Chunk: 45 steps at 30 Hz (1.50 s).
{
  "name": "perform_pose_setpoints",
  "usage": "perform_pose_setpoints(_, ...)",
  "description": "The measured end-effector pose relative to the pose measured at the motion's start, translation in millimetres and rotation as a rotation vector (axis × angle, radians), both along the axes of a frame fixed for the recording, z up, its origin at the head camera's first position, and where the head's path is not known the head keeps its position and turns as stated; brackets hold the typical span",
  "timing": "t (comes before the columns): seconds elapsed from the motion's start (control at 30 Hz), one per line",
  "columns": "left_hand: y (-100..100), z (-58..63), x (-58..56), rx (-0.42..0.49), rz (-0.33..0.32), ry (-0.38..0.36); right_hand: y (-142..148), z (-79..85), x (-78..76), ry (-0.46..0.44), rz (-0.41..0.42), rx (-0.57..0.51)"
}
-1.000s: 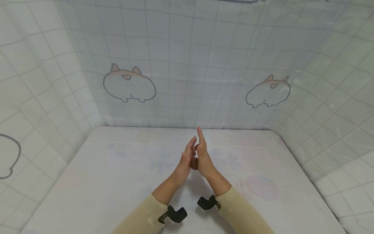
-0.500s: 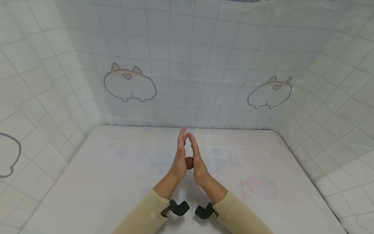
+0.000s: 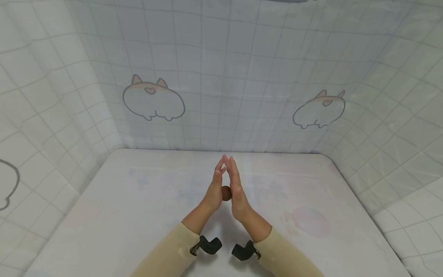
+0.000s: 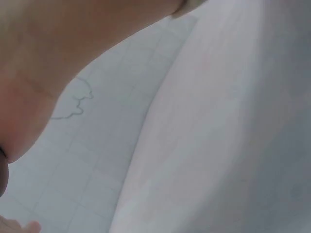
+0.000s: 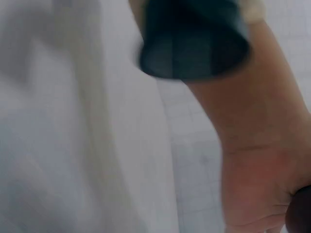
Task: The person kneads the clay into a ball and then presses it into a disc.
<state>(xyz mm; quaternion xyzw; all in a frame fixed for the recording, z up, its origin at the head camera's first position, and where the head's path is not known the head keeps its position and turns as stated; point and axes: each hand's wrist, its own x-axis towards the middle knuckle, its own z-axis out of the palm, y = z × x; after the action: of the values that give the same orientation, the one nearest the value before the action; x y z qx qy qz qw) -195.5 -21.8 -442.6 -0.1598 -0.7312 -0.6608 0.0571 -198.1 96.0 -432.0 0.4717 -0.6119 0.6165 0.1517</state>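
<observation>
A small brown ball [image 3: 226, 193] sits between two facing palms in the head view, near the heels of the hands. My left hand [image 3: 212, 194] presses it from the left with fingers mostly straight. From the right, my right hand [image 3: 238, 194] lies against it, its fingers extended and pointing away from me. The fingertips of both hands lean together above the ball. Only a dark sliver of the ball [image 4: 2, 177] shows at the left wrist view's edge; in the right wrist view, part of the ball [image 5: 300, 213] appears beside a palm. The contact faces are hidden.
A pale, faintly patterned tabletop [image 3: 138, 215] lies beneath the hands. Gridded white sheeting [image 3: 221, 88] with cartoon animal drawings rises behind it and on both sides. Black curved devices [image 3: 210, 245] are strapped at the cream sleeve cuffs.
The hands slide back and forth against each other with the ball between them. Since half a second ago, the left fingertips have drawn back slightly and the right hand has shifted slightly right.
</observation>
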Motion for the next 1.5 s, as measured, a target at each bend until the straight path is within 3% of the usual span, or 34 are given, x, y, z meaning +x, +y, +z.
perform_pose_setpoints(0.13, 5.2, -1.9, 6.5, -0.059, -0.07, -0.025, 4.0, 4.9, -3.2, -0.039, -0.078, 0.015)
perform_pose_setpoints(0.27, 7.9, -3.0, 12.2, -0.063, -0.123, 0.007, 6.9, 8.7, -8.1, -0.089, -0.144, 0.044)
perform_pose_setpoints(0.53, 9.7, -2.6, 16.0, 0.15, -0.235, 0.099, 8.3, 4.3, -18.9, -0.228, -0.22, 0.151)
perform_pose_setpoints(0.67, 9.3, 1.0, 16.8, 0.233, -0.214, 0.156, 7.5, -0.6, -21.6, -0.275, -0.241, 0.221)
perform_pose_setpoints(0.87, 5.6, 8.6, 15.9, 0.362, -0.172, 0.23, 8.0, -9.4, -23.9, -0.272, -0.248, 0.281)
perform_pose_setpoints(0.97, 2.8, 14.4, 15.1, 0.381, -0.152, 0.262, 8.1, -14.8, -23.6, -0.278, -0.23, 0.302)
perform_pose_setpoints(1.2, -1.3, 17.9, 10.4, 0.267, -0.051, 0.339, 5.0, -22.7, -14.5, -0.264, -0.146, 0.302)
perform_pose_setpoints(1.33, -1.0, 11.9, 7.6, 0.217, 0.033, 0.276, 0.6, -23.8, -7.8, -0.211, -0.104, 0.256)
perform_pose_setpoints(1.5, 3.5, 0.7, 5.1, 0.13, 0.09, 0.209, -4.7, -20.5, -2.6, -0.231, -0.075, 0.086)
